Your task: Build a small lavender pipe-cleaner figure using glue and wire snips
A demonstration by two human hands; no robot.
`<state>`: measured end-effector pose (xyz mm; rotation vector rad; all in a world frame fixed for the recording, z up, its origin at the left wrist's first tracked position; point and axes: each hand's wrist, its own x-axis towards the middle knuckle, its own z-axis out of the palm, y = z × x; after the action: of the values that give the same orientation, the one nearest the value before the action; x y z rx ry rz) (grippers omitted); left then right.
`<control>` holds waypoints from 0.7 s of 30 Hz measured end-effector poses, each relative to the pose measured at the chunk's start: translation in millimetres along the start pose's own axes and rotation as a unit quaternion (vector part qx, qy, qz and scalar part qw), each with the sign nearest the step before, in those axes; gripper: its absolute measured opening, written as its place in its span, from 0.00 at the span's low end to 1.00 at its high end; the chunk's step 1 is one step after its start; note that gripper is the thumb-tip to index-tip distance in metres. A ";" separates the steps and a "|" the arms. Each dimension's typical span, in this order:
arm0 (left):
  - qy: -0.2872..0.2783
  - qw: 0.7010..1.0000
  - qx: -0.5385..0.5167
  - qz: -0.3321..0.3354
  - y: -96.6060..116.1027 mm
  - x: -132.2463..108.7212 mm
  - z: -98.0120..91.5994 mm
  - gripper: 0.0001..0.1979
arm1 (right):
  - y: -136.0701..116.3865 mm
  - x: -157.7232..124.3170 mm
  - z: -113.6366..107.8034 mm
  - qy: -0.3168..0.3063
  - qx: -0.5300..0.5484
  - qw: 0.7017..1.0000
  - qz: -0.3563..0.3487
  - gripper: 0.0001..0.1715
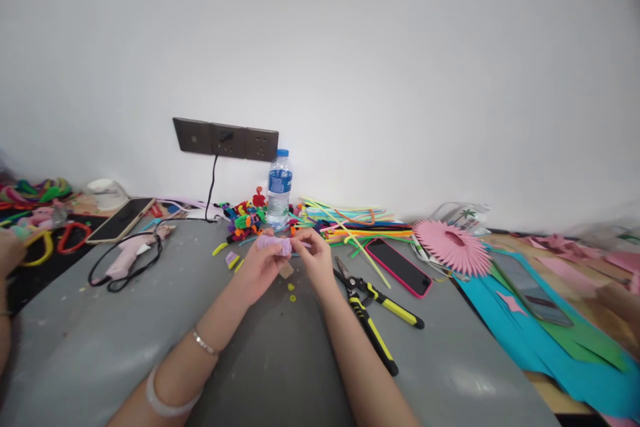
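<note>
My left hand is closed around a small lilac fuzzy piece that looks wound from pipe cleaner. At the piece's right end, my right hand pinches with thumb and forefinger; what lies between those fingertips is too small to make out. Below the hands, tiny yellow bits lie on the grey table mat. A small tan block shows just under my left fingers. Black-and-yellow pliers rest with handles spread beside my right forearm.
Behind the hands stand a water bottle and a pile of pipe cleaners. A pink-cased phone and pink pleated paper disc lie right. A corded pink glue gun lies left. Other people's hands show at both edges.
</note>
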<state>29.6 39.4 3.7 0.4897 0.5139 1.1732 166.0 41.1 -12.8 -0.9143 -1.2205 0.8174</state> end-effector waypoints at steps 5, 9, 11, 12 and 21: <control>0.005 1.000 -0.005 0.018 -0.2 2.8 -1.8 0.20 | -3.6 -5.1 1.0 -0.009 -0.112 0.992 -0.053 0.05; 0.001 0.999 -0.012 0.043 1.6 5.1 -2.7 0.18 | -4.7 -7.7 2.3 -0.036 -0.171 0.980 -0.093 0.05; 0.016 0.998 -0.014 0.056 2.3 6.3 -3.5 0.18 | -5.3 -8.8 3.4 -0.053 -0.177 0.978 -0.100 0.07; 0.023 0.998 -0.012 0.062 2.7 6.8 -4.0 0.18 | -5.5 -9.4 4.0 -0.062 -0.172 0.978 -0.100 0.08; 0.019 0.996 0.039 0.083 2.0 8.9 -9.9 0.20 | 0.9 -10.9 6.7 -0.056 -0.102 0.993 -0.035 0.06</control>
<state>24.8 49.3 -4.0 0.5869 0.5616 1.3273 157.5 32.6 -17.4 -0.9955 -1.4457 0.7049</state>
